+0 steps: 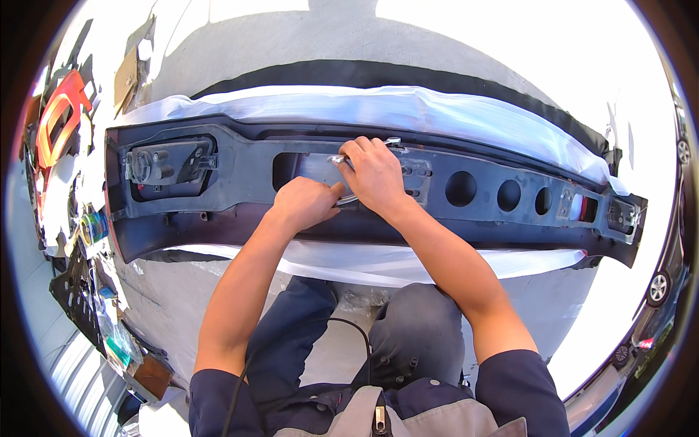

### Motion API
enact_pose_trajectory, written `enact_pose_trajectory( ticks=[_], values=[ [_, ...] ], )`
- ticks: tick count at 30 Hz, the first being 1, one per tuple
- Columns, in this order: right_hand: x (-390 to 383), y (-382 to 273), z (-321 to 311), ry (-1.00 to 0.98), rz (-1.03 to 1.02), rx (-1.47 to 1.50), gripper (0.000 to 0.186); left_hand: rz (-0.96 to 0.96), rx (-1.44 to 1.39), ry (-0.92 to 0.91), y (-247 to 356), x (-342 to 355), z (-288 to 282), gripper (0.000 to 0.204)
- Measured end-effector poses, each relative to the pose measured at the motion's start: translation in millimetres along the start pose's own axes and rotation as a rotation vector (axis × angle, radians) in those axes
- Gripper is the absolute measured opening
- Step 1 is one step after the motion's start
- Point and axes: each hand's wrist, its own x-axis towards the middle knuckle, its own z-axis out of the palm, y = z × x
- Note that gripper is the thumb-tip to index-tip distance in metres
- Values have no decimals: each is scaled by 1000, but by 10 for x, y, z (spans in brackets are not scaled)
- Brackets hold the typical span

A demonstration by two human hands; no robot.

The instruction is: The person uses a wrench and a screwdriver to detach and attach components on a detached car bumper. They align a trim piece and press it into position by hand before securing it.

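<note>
From the head camera, a long dark metal vehicle panel with round holes and rectangular cut-outs (240, 175) lies on a sheet of clear plastic film (408, 109) spread over the concrete floor (328, 36), its long axis running left to right in front of the kneeling person. At the panel's middle, near its front edge, the left hand (306, 204) is curled into a loose fist and the right hand (375, 175) bends its fingers together over a small shiny metal part (336, 158), both forearms reaching up from below. Orange-red plastic pieces (58, 116) and scattered clutter lie beyond the panel's left end.
</note>
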Motion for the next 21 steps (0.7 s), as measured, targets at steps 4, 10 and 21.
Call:
enact_pose_trajectory(
  ticks=[4, 10, 21],
  values=[
    [-115, 549, -517, 175, 328, 553, 25, 36, 28, 12, -56, -20, 9, 30],
    [-99, 436, -271, 186, 476, 535, 28, 76, 15, 83, -122, 2, 117, 29],
    [-351, 814, -415, 498, 569, 1099, 32, 94, 12, 96, -70, 44, 81, 26]
  ],
)
